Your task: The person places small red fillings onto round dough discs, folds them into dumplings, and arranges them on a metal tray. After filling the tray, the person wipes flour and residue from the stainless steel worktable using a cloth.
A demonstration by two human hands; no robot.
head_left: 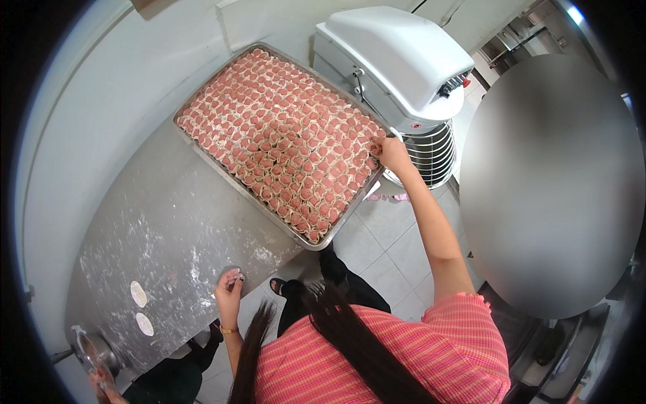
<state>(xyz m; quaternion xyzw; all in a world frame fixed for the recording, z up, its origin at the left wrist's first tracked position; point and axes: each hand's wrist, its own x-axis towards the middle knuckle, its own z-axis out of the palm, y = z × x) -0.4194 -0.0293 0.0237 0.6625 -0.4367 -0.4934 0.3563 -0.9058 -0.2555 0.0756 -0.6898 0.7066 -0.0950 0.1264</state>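
A large rimmed metal tray (pixel 235 183) is filled with rows of small dumplings (pixel 289 128), each a pale wrapper around a pink meat filling. Over its right end, my right hand (pixel 391 153) has its fingers pinched together on a dumpling at the edge of the rows. The fingertips partly cover that dumpling. Near the front edge of the metal table (pixel 155 209), my left hand (pixel 230 284) is closed, with flour on its curled fingers. Whatever may be inside it is too small to make out.
Two flat pale dough rounds (pixel 138 294) lie on the floured table. At the lower left, another person's hand (pixel 102 382) is by a metal bowl (pixel 97 350). A white mixer (pixel 397 60) with a wire guard (pixel 431 155) stands beyond the tray's right end. A blurred grey oval covers the right side.
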